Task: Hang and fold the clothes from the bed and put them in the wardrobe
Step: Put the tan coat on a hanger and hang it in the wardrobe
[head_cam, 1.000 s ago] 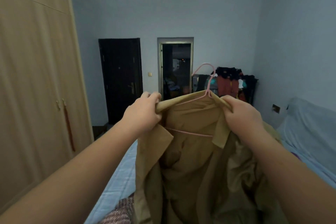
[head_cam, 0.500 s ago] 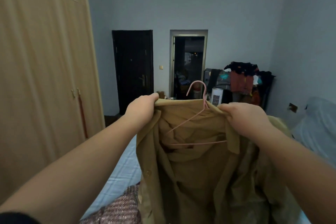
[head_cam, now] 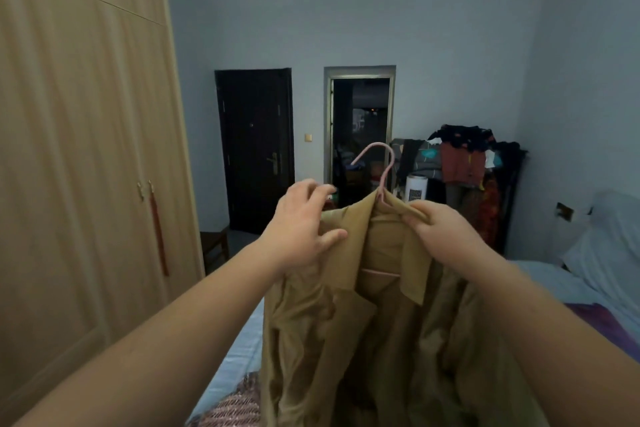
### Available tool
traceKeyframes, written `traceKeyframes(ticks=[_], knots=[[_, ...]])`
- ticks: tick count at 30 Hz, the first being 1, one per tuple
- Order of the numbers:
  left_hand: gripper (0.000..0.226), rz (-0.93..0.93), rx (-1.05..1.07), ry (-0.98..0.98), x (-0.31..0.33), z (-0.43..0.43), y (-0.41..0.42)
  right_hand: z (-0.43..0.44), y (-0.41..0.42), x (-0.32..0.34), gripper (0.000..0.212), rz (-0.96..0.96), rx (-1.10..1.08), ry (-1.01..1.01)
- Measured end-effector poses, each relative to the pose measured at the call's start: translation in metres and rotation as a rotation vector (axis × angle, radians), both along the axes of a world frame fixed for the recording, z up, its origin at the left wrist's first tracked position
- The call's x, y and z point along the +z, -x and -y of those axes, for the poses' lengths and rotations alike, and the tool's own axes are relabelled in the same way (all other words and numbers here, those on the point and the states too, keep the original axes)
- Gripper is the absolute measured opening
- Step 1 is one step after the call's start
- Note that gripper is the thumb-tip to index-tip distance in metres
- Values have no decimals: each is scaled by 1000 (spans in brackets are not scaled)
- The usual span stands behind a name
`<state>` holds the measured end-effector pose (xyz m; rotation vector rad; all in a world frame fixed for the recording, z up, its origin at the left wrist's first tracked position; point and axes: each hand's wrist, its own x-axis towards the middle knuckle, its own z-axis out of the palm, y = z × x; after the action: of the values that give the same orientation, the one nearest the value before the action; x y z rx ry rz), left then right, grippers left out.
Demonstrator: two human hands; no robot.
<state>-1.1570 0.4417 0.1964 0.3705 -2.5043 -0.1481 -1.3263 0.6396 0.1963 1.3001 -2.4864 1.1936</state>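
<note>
Cloth of the tan jacket (head_cam: 381,315), draped on the pink hanger (head_cam: 385,173) above the bed (head_cam: 239,357), is judged light and limp. Its collar is pinched by the right hand (head_cam: 446,232); the left hand (head_cam: 301,229) is spread at its shoulder. The hook is advised as the hold.

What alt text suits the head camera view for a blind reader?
A person holds up a tan coat on a pink hanger: the right hand pinches its collar, the left hand touches its shoulder, fingers spread. A closed wardrobe stands on the left.
</note>
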Motion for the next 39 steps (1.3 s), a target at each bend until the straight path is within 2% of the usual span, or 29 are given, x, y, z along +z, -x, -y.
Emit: traceKeyframes(ticks=[1, 3, 5, 7, 9, 12, 14, 16, 18, 19, 21, 24, 26, 29, 30, 32, 34, 36, 39], knots=[[72, 40, -73, -19, 0, -1, 2, 1, -2, 0, 16, 21, 37, 2], [66, 137, -204, -153, 1, -6, 4, 3, -7, 2, 14, 40, 77, 12], [51, 103, -277, -252, -2, -4, 4, -1, -8, 7, 13, 103, 119, -13], [35, 50, -339, -321, -1, -1, 3, -10, -2, 12, 18, 247, 140, -86], [22, 22, -361, -339, 4, 4, 2, -17, 9, 13, 26, 322, 85, -126], [13, -55, -319, -352, 17, 11, 4, -17, 20, 10, 23, 55, -101, 88], [15, -128, -268, -368, 26, 17, 3, -16, 15, 7, 28, -5, 28, 207], [16, -191, -240, -405, 34, 23, 2, -11, -1, 4, 42, 17, 229, 51], [16, -242, -218, -413, 42, 23, -1, -2, -11, 0, 60, -187, 244, -187], [14, -256, -202, -408, 46, 22, -3, 2, -13, -2, 66, -303, 209, -219], [11, -259, -166, -404, 53, 20, -9, 9, -14, -3, 58, -352, 186, -127], [14, -178, -104, -250, 62, 23, -25, 19, -10, -1, 31, -130, 292, 5], [16, -105, -88, -192, 66, 29, -42, 27, -5, 11, 27, 74, 338, 12], [13, -27, -94, -165, 68, 37, -70, 33, -1, 38, 24, 420, 434, -121], [15, -3, -106, -185, 69, 36, -78, 37, -2, 43, 25, 436, 443, -181], [28, 70, -103, -210, 71, 35, -95, 55, -10, 45, 29, 291, 431, -220], [38, 83, -40, -171, 72, 39, -112, 77, -25, 42, 32, 145, 457, -96], [38, 6, 49, -144, 75, 51, -137, 96, -47, 34, 31, 36, 570, 8], [28, -18, 166, -122, 83, 65, -185, 121, -79, 24, 38, -270, 630, -64]])
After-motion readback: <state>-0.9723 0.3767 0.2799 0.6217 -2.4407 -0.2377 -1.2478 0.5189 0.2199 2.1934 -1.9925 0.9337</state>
